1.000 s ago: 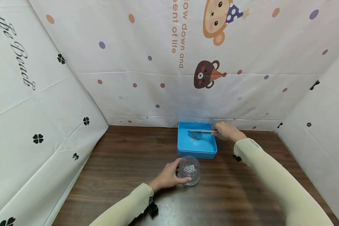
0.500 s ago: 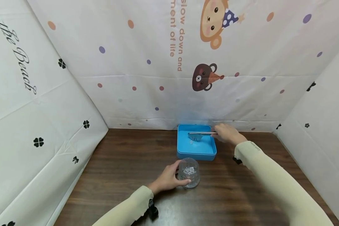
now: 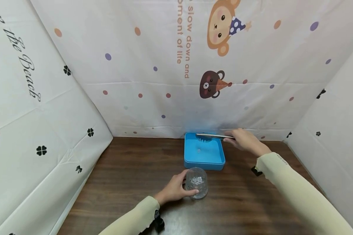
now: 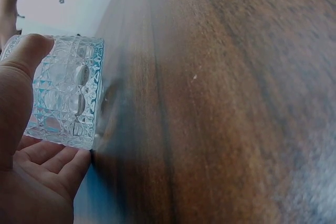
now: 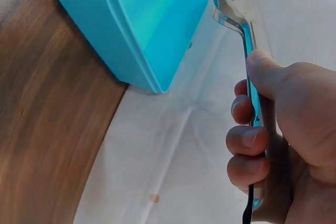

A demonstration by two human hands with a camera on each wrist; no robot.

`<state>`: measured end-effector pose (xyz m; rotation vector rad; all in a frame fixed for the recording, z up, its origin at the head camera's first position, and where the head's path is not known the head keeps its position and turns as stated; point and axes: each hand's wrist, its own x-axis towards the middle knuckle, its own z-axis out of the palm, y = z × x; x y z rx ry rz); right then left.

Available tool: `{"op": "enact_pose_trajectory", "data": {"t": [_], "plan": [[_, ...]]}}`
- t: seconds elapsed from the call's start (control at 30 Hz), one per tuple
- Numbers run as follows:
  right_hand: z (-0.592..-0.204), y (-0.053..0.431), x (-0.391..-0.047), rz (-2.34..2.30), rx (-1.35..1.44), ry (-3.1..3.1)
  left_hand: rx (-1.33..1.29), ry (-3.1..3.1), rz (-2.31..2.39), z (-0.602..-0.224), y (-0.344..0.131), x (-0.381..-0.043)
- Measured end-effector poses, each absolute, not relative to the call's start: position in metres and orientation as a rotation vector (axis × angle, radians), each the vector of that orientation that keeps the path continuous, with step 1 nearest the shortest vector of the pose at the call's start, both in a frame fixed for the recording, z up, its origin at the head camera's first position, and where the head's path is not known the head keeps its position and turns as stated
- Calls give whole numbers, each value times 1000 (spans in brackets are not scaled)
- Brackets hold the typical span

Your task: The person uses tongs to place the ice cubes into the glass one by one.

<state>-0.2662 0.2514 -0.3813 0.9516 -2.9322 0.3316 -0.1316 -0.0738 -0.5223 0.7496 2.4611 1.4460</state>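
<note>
My left hand grips a clear, textured glass, thumb on the near side and fingers behind. Small clear pieces that look like ice lie inside it; in the left wrist view the cut pattern of the glass fills the grasp. My right hand holds metal tongs with a fork-like end, over the back edge of a blue box. In the right wrist view the tongs have nothing visible between their tips. One clear piece lies on the box floor.
The dark wooden table extends around the box and glass. A white printed cloth rises right behind the box, and further cloth walls stand at both sides. The box stands just beyond the glass.
The tongs have lifted from low inside the box toward its back edge, with my right hand shifting back and right. My left hand keeps its grip on the glass; the head view tilts slightly.
</note>
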Motion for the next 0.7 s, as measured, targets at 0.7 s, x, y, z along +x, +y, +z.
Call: {"op": "enact_pose_trajectory", "data": {"t": [0.7], "plan": [[-363, 262, -232, 296, 1068, -2712, 746, 2481, 1411, -522, -75, -129]]}}
